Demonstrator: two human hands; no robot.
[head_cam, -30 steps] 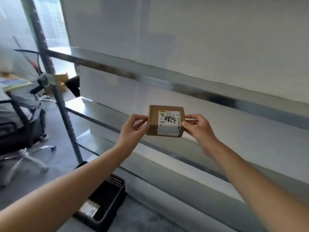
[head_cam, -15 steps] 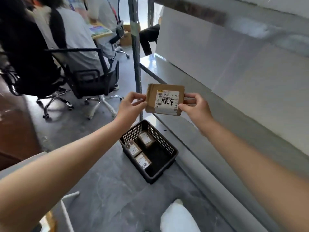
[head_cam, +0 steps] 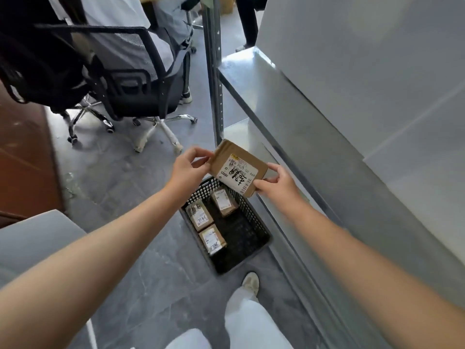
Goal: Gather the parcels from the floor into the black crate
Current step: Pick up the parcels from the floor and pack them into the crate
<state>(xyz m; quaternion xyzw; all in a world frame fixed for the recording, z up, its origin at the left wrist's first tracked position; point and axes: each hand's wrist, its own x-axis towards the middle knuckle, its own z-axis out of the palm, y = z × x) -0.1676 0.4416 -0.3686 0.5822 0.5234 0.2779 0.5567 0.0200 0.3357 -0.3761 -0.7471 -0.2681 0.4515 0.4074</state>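
Head view: both hands up at frame centre holding one brown cardboard parcel (head_cam: 238,168), tilted, white label with black handwriting and a barcode facing the camera. Left hand (head_cam: 189,170) pinches the parcel's left edge between thumb and forefinger; right hand (head_cam: 274,183) grips the lower right corner, thumb on the label side, fingers curled behind. Parcel sits in the air above the far end of the black crate (head_cam: 261,230), not touching it. Crate is on the grey floor (head_cam: 120,187) just below centre, right beside the base of the metal shelving (head_cam: 289,117) that fills the right of the frame. Three smaller labelled parcels (head_cam: 200,215) lie inside, along its left side and far end. Black office chair (head_cam: 141,81) upper left, someone seated. Wearer's white-trousered leg and shoe (head_cam: 250,283) bottom centre, near the crate's close end.
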